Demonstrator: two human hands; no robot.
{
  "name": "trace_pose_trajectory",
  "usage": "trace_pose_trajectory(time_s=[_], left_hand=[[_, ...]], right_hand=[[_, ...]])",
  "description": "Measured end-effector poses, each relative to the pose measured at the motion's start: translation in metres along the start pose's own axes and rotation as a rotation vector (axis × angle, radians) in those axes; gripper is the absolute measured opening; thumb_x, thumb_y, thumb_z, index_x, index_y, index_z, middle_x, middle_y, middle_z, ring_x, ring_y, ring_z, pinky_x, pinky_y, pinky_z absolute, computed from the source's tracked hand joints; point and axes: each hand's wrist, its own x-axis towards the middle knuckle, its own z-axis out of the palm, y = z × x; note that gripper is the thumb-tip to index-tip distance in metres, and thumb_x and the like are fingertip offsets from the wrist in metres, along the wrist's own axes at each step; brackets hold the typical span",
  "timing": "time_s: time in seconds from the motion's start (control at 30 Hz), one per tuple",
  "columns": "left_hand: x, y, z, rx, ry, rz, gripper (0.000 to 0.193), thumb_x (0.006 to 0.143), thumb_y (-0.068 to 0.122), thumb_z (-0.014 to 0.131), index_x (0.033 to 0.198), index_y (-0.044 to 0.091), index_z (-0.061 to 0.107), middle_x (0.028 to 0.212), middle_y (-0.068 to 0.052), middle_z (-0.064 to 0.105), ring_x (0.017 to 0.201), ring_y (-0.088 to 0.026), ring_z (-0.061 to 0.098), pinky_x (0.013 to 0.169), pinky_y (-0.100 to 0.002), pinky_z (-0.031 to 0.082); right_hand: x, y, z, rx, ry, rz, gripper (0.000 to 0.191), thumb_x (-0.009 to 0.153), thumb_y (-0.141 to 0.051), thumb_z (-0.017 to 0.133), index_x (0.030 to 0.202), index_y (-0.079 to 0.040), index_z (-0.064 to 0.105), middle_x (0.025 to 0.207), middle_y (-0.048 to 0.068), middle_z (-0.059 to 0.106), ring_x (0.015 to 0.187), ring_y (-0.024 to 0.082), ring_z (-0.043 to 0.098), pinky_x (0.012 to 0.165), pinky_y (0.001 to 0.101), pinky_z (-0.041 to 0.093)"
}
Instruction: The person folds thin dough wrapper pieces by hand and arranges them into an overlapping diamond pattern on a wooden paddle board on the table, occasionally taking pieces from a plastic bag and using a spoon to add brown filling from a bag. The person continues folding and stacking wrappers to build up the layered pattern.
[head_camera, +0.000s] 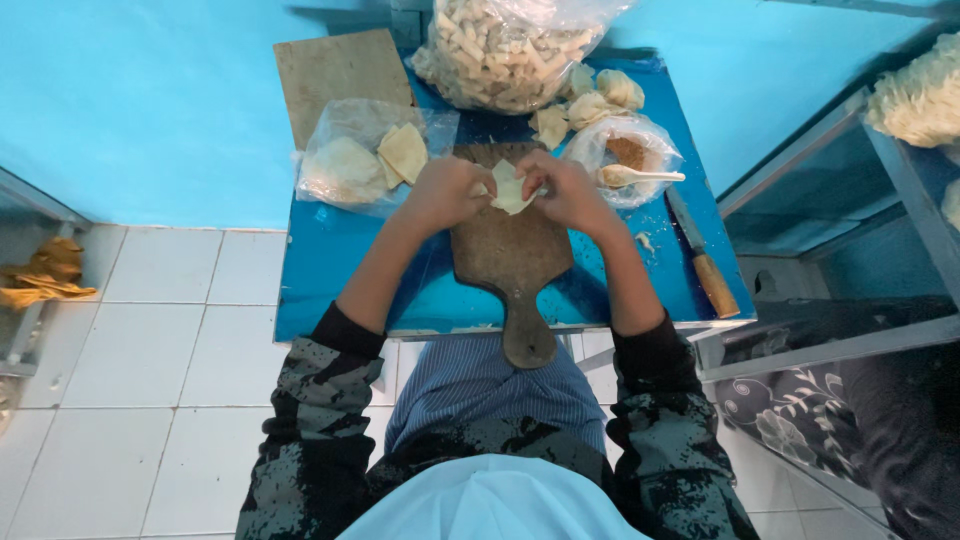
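While both my left hand (445, 192) and right hand (568, 190) pinch one pale dough wrapper (508, 186) closed-fingered over the wooden board (510, 250), a few folded pieces (592, 100) lie far right. Flat wrappers in the left bag (350, 160) remain, I judge.

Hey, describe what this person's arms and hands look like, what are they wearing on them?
Both hands, the left hand and the right hand, are bare, with no gloves. The dark sleeves have a mottled grey and black pattern and are pushed up to about the elbows, with plain black cuffs, leaving the forearms uncovered. No watch or bracelet shows.
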Motion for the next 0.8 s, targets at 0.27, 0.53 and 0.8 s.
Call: trace_pose_trajectory(time_s=[0.27, 0.53, 0.8], left_hand=[[0.006, 0.002, -0.007, -0.181, 0.113, -0.124, 0.013, 0.079, 0.02, 0.076, 0.089, 0.012, 0.078, 0.077, -0.012, 0.071, 0.076, -0.034, 0.071, 0.069, -0.044, 0.055], [0.006, -0.002, 0.006, 0.116, 0.171, -0.009, 0.007, 0.082, 0.02, 0.075, 0.087, 0.016, 0.078, 0.081, -0.013, 0.072, 0.08, -0.036, 0.069, 0.074, -0.05, 0.054], [0.0, -0.002, 0.006, 0.097, -0.024, -0.009, 0.009, 0.074, 0.019, 0.075, 0.082, 0.018, 0.08, 0.078, -0.013, 0.072, 0.08, -0.037, 0.07, 0.073, -0.05, 0.054]], right_hand=[[0.002, 0.011, -0.008, 0.325, 0.154, 0.027, 0.042, 0.084, 0.014, 0.065, 0.121, -0.006, 0.058, 0.109, 0.002, 0.065, 0.102, 0.014, 0.069, 0.086, 0.0298, 0.057], [0.006, 0.009, 0.0, -0.107, 0.195, -0.052, 0.038, 0.081, 0.009, 0.069, 0.114, -0.006, 0.058, 0.089, 0.007, 0.077, 0.089, 0.023, 0.078, 0.077, 0.0347, 0.056], [0.001, -0.005, -0.003, -0.137, 0.022, 0.061, 0.04, 0.075, 0.009, 0.065, 0.11, -0.007, 0.06, 0.083, 0.005, 0.078, 0.08, 0.025, 0.076, 0.07, 0.0358, 0.056]])
